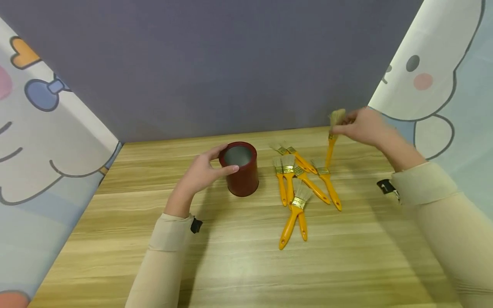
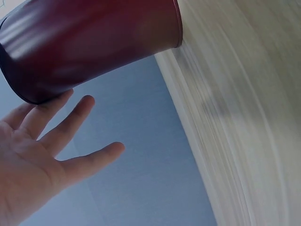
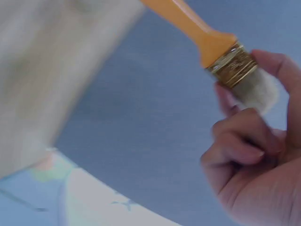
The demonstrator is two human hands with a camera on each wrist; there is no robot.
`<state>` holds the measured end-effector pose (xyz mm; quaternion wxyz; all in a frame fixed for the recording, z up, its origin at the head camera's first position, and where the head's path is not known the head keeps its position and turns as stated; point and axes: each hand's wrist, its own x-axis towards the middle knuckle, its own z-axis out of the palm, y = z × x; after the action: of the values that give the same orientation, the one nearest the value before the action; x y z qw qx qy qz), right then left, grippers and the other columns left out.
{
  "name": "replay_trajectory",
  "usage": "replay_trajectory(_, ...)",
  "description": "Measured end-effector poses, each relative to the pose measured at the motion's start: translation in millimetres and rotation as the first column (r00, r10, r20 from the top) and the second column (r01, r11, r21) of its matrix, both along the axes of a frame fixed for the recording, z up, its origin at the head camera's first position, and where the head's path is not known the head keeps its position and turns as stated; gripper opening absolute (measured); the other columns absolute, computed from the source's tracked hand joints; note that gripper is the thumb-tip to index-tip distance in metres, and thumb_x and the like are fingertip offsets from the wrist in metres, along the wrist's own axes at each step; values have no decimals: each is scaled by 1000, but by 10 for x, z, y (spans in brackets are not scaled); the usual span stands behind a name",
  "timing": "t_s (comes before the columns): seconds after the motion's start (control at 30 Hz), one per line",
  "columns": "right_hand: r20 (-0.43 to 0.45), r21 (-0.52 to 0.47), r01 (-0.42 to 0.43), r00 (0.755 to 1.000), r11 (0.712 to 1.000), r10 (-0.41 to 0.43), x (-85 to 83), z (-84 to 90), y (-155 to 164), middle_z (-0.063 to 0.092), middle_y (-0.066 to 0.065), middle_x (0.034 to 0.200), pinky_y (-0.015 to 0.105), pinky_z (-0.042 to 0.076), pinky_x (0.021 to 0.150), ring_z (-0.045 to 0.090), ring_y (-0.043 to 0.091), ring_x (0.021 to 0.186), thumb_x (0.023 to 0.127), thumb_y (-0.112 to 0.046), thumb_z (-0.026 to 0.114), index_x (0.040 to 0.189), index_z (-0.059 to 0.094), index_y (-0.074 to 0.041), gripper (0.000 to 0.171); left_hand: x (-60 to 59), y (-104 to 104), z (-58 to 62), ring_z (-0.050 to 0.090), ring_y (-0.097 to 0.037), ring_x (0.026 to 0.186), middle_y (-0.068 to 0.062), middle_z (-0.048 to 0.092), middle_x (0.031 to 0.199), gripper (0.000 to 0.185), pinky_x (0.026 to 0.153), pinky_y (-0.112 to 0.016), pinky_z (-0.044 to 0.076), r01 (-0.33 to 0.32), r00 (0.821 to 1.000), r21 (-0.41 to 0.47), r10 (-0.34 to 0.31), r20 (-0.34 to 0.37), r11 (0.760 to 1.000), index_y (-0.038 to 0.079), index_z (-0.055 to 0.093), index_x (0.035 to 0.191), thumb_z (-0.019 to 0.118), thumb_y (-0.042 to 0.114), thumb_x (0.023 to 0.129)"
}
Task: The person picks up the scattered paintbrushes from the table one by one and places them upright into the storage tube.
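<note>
A dark red, open-topped can [image 1: 243, 182] stands upright on the wooden table. My left hand [image 1: 200, 173] holds it at the left of its rim, thumb across the near side and index finger at the far side. The outer fingers [image 2: 94, 162] spread away from the can in the left wrist view. My right hand [image 1: 367, 126] pinches a paintbrush [image 3: 188, 23] by its bristles and metal band, with the yellow handle hanging down. Several more yellow-handled paintbrushes [image 1: 289, 224] lie in a loose, overlapping pile between the can and my right hand.
A grey-blue panel [image 1: 231, 72] rises behind the table [image 1: 239, 256]. Cartoon-printed sheets [image 1: 69, 141] flank the table on both sides. The brush pile lies right of the can, some handles pointing toward the near edge.
</note>
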<state>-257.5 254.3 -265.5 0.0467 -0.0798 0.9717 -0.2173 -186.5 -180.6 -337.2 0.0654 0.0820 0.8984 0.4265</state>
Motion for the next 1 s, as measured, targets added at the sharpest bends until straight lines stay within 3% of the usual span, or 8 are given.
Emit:
replay_trajectory(0.03,-9,-38,7,1000,999,-7,12,133,-76,73,23,107,51,53,77,64,37,94,97,-57,70,112,75,-2,58,-7,-4,7,44,-27,155,-3,49,165,93,123,-59,41,-4,1000,3,4,3,1000,27,40,166,82,59,89)
replay_trajectory(0.1,-9,-120,5,1000,993,-6,29,367,-225,61,27,145,60,51,95,58,43,125,96,-61,70,140,66,-2,73,-22,-7,19,47,-27,153,-4,52,163,93,123,-59,41,-9,1000,10,9,5,1000,27,40,165,83,58,89)
replay_trajectory(0.17,-13,-198,-9,1000,980,6,30,529,-388,54,22,155,61,46,101,52,39,134,94,-64,72,143,65,-7,75,-32,-2,23,49,-27,152,-5,54,161,93,122,-59,42,-15,1000,24,14,16,1000,28,40,165,84,57,88)
replay_trajectory(0.37,-98,-313,-111,992,943,84,46,725,-993,66,1,133,41,44,88,56,19,108,90,-62,78,124,76,-20,54,-36,0,-30,52,-27,148,-6,58,157,92,120,-59,45,-21,999,60,19,37,998,31,40,165,85,56,88)
replay_trajectory(0.53,-119,-358,-213,976,909,182,101,726,-1494,72,3,119,36,42,71,52,18,81,91,-53,81,120,76,-19,45,7,-25,-65,54,-27,147,-6,59,155,93,119,-60,45,-23,999,59,20,50,998,30,40,165,85,56,88)
replay_trajectory(0.67,-111,-367,-283,959,886,260,123,677,-1779,73,0,121,35,44,72,57,18,80,91,-48,82,120,77,-19,41,28,-43,-63,54,-28,148,-6,58,157,95,118,-61,46,-23,998,58,20,58,998,30,38,165,84,60,87)
replay_trajectory(0.9,-111,-297,-364,932,883,346,115,449,-2037,66,-3,82,31,42,59,45,15,59,90,-48,83,119,77,-22,39,11,-51,-38,53,-29,148,-6,56,159,96,118,-62,46,-9,998,53,6,58,999,32,38,165,82,65,86)
replay_trajectory(1.0,-86,-261,-392,920,882,383,100,327,-2108,66,-4,87,30,43,60,47,16,61,91,-48,83,120,77,-22,40,13,-46,-39,53,-27,148,-5,57,157,95,118,-61,46,-8,998,59,4,62,998,32,39,164,83,63,86)
